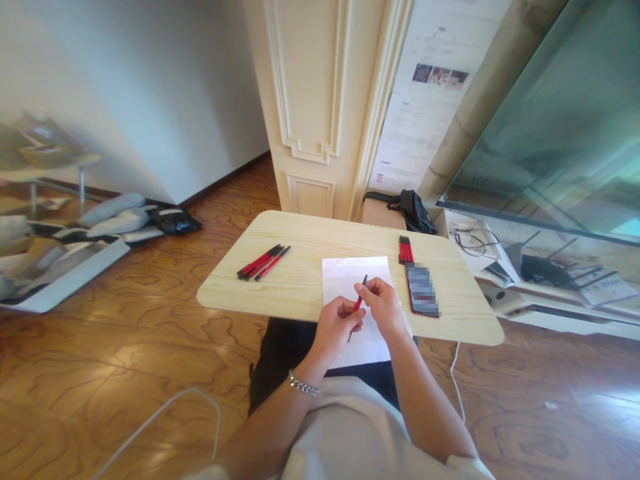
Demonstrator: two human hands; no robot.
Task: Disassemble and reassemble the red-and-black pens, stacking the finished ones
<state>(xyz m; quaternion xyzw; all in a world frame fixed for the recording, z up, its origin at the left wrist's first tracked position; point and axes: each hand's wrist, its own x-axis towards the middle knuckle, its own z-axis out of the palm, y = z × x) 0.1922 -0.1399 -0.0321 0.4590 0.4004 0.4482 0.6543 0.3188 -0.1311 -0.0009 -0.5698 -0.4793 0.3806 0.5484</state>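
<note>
Head cam: L hand point(336, 325) + R hand point(384, 305) both pinching one red/blk pen point(359, 304), held tilted over white paper point(345, 275)

Paper runs past near edge of bench point(310, 233); phone point(421, 290) on R side, loose pens point(261, 262) on L, pen row point(406, 251) just beyond phone; blk bag point(416, 213) past far edge, cream panel point(310, 80) to its L

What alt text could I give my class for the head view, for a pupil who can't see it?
A person's left hand and right hand hold a red-and-black pen over white paper on a pale table. Loose pens in the same colours lie on the left; on the right, a row of pens lies just beyond a pixelated phone.
</note>
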